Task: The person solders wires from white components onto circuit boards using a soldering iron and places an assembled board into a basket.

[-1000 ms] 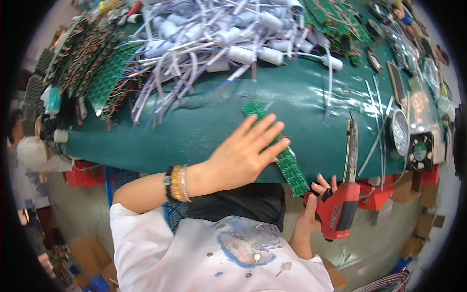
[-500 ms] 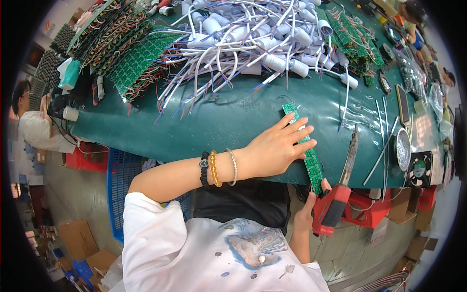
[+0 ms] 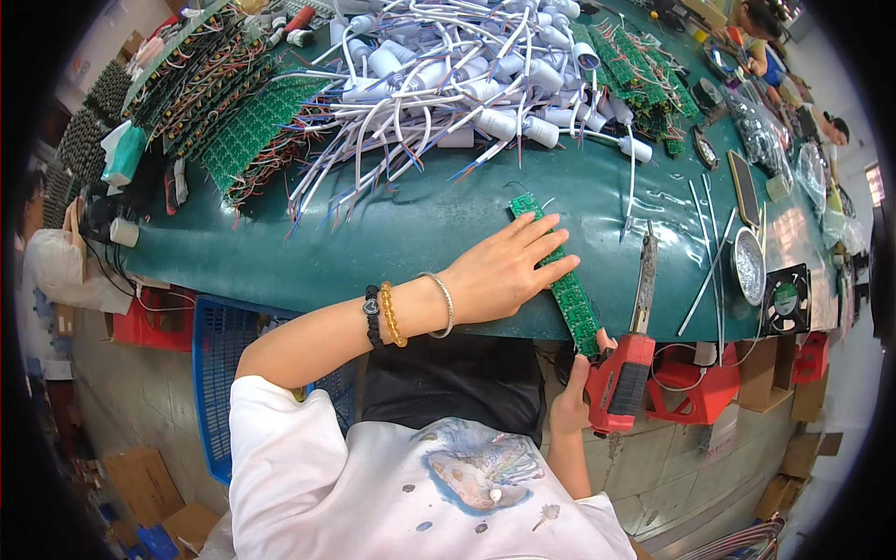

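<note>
Green circuit-board strip (image 3: 570, 301) lies slantwise at the front of the counter (image 3: 233, 266), its near end just past the edge. Risks noted: the strip could tip or slide if the far end were pressed less firmly than the near end were pushed, since that near end lacks support. Beside it stands a red soldering gun (image 3: 621, 387) with its metal barrel pointing up and away; if the barrel were hot and swung left, it could mark the strip or burn fingers.

Left hand (image 3: 499, 271): palm down, fingers extended and slightly apart, resting across the upper part of the strip; thumb out of sight. Right hand (image 3: 571, 397): thumb and one fingertip at the strip's near end. The gun covers the other fingers, so whether they are clamped on its handle or on the strip cannot be told.
</note>
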Demonstrator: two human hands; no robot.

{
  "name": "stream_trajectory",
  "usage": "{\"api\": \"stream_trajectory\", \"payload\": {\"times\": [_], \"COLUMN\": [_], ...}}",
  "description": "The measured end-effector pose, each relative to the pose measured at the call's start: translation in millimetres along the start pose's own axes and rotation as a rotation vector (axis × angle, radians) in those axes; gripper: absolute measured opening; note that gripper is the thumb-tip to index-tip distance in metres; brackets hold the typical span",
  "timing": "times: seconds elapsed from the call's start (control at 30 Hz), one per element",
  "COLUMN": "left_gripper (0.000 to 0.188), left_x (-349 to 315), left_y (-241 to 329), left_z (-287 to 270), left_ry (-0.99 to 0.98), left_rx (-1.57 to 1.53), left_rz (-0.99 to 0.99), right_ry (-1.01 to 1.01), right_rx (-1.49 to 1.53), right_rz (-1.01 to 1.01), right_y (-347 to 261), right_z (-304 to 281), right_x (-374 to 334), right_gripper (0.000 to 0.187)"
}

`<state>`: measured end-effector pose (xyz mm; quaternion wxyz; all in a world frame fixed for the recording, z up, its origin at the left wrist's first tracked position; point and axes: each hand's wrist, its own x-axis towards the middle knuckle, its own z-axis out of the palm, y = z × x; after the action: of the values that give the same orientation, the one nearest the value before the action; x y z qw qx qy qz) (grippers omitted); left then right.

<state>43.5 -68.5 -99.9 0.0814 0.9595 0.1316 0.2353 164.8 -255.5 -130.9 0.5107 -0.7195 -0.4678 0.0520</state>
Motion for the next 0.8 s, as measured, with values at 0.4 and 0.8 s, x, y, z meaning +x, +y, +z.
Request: {"api": "stream_trajectory", "payload": {"times": [0.4,0.8], "left_gripper": [0.015,0.007], "left_x": [0,-39], "left_y": [-40,-35], "left_z": [-69,-115], "left_ry": [0.344,0.533], "left_rx": [0.592,0.24], "left_rz": [-0.404,-0.584], "right_ry": [0.134,0.216], "right_rx": [0.078,0.123], "right_rz": [-0.026,0.111], "right_y": [3,4], "right_z": [-9,-30], "right_x": [3,-3], "right_gripper": [0.039,0.046]}}
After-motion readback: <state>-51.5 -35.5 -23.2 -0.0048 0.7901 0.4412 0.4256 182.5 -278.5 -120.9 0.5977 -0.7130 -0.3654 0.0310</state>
